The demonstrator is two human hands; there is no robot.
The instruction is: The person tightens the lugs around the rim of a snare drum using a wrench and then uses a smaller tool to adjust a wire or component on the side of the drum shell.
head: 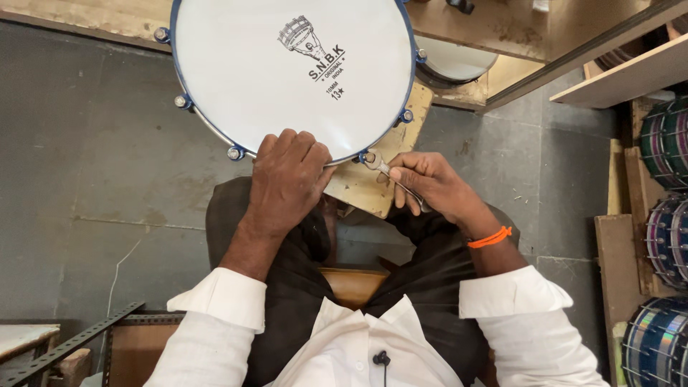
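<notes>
- The white drum (287, 72) with a blue rim is steadied over the lap by the left hand (287, 179), fingers curled on its near edge.
- A metal wrench (390, 175) is gripped by the right hand (430, 186), its head set on a rim lug (367, 156).

The person wears a white shirt with long sleeves turned back into broad cuffs at the forearms, over dark trousers. A thin orange band (490, 237) circles the right wrist. A small black clip-on microphone (381, 357) with a thin cable sits at the shirt's front placket.
</notes>
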